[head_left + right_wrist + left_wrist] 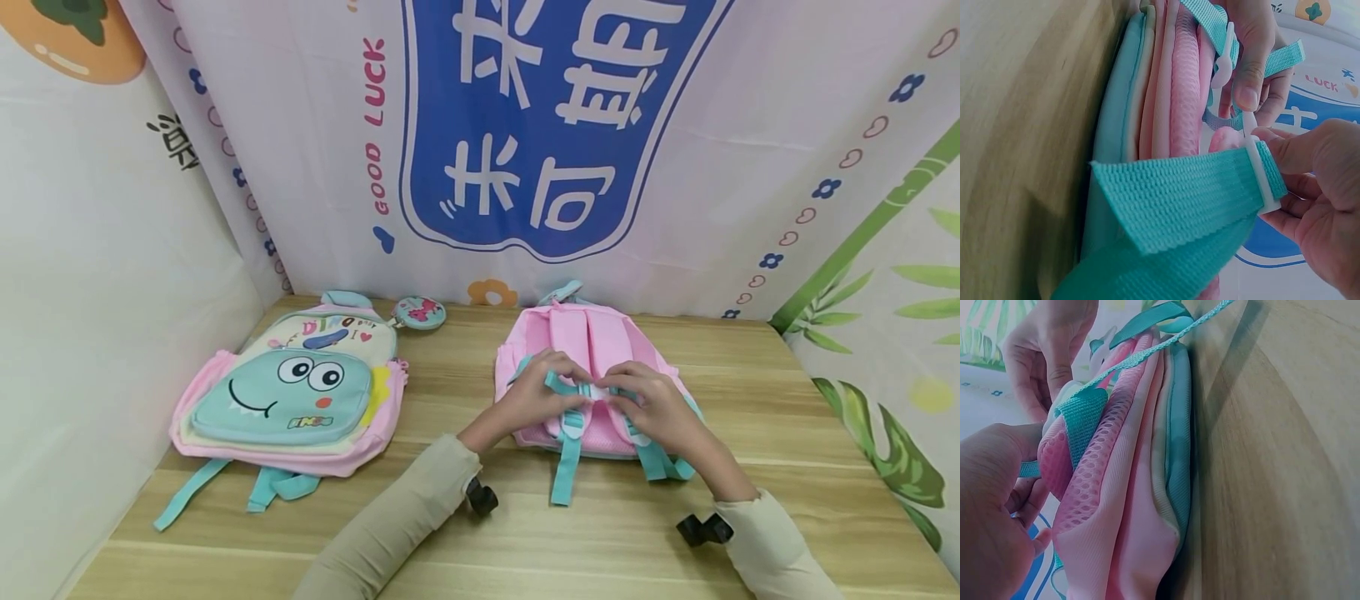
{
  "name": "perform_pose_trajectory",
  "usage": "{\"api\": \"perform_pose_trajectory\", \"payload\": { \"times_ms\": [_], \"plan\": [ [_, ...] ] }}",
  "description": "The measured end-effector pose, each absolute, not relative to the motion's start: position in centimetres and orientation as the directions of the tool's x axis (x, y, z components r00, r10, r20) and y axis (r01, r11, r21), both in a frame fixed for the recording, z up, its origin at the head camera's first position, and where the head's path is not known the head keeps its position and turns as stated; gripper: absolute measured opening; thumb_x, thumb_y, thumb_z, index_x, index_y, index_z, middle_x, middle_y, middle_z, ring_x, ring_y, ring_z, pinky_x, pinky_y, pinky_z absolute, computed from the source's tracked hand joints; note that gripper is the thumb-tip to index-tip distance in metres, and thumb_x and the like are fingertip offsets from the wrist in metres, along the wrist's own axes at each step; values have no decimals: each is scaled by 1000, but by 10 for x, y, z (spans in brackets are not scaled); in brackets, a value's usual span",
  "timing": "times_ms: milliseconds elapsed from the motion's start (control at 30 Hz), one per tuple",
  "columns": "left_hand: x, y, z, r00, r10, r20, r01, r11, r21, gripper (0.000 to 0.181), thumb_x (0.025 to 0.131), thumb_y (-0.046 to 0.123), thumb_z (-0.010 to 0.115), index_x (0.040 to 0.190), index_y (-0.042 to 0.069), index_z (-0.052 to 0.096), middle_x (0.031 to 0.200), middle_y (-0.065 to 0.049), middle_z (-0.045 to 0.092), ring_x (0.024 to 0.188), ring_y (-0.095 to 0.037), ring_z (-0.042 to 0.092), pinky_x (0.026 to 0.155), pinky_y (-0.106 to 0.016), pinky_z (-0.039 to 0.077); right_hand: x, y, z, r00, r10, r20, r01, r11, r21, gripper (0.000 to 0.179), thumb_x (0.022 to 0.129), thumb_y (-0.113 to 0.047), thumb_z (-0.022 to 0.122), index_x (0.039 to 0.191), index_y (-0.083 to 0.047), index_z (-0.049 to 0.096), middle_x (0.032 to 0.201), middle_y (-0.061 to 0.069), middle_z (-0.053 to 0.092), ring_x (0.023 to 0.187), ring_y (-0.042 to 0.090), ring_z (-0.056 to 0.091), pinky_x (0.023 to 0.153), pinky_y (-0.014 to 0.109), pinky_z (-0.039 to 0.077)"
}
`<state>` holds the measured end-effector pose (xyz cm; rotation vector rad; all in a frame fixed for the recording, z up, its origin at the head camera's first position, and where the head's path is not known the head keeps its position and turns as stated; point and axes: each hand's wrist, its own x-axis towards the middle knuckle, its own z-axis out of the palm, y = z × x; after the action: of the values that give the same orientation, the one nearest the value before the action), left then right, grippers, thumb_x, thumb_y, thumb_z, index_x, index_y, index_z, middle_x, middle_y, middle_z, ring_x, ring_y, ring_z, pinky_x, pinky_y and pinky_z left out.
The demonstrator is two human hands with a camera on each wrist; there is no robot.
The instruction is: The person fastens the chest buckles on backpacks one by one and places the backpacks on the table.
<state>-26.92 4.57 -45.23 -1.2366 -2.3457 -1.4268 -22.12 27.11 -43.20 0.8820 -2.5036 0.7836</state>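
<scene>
The left hand [534, 393] shows a narrow grip, pinching a turquoise strap [559, 384]; the right hand [651, 402] pinches the white buckle [598, 392] just beside it. Both sit over the shoulder straps [573, 337] of a pink backpack [536, 335], lying back-up on the wooden surface [600, 546]. A dinosaur-face backpack [277, 396] lies front-up to its left. A printed curtain [315, 142] hangs behind.

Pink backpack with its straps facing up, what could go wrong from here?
The left grip and right grip both crowd the small white clip, so skin might get pinched there. Also, the loose turquoise strap near the right forearm could snag if that arm swings back.
</scene>
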Motion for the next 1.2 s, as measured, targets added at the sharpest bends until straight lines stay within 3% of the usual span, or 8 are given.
{"api": "perform_pose_trajectory", "payload": {
  "times_ms": [167, 367, 600, 833, 1200],
  "plan": [
    [-270, 45, -450, -649, 582, 490, 712, 237, 661, 22, 83, 13, 85, 103, 9, 77, 97, -2, 74, 99, -14, 59, 90, -25, 46, -221, 272, -431, -735, -454, 503, -661, 646, -382, 32, 78, 11, 80, 105, -5, 77, 104, 5, 73, 93, 20, 67, 81, 32, 60],
    [-273, 43, -449, -632, 591, 501, 741, 272, 615, 22, 83, 17, 85, 103, 11, 77, 97, 0, 74, 101, -15, 62, 105, -38, 39, -222, 273, -430, -709, -476, 519, -688, 629, -363, 31, 76, 11, 82, 103, -4, 77, 101, 4, 72, 90, 19, 67, 77, 37, 61],
    [-272, 43, -448, -659, 602, 451, 717, 320, 620, 21, 84, 20, 84, 103, 13, 78, 98, 1, 73, 105, -15, 62, 118, -47, 30, -223, 275, -428, -730, -487, 480, -671, 646, -364, 27, 78, 7, 82, 102, -4, 78, 102, 4, 73, 91, 19, 67, 79, 37, 61],
    [-272, 43, -449, -692, 613, 380, 678, 372, 634, 19, 83, 21, 85, 100, 15, 79, 96, 3, 73, 100, -13, 60, 117, -47, 30, -223, 276, -427, -795, -486, 364, -603, 702, -379, 22, 83, 1, 80, 103, -7, 78, 105, 4, 73, 97, 22, 68, 84, 40, 60],
    [-272, 44, -450, -705, 625, 336, 662, 410, 628, 16, 85, 25, 83, 99, 19, 79, 93, 6, 72, 99, -8, 58, 116, -45, 30, -223, 278, -429, -825, -480, 298, -564, 734, -378, 21, 85, -3, 80, 105, -11, 77, 106, 1, 73, 97, 20, 67, 85, 41, 59]
  ]
}}
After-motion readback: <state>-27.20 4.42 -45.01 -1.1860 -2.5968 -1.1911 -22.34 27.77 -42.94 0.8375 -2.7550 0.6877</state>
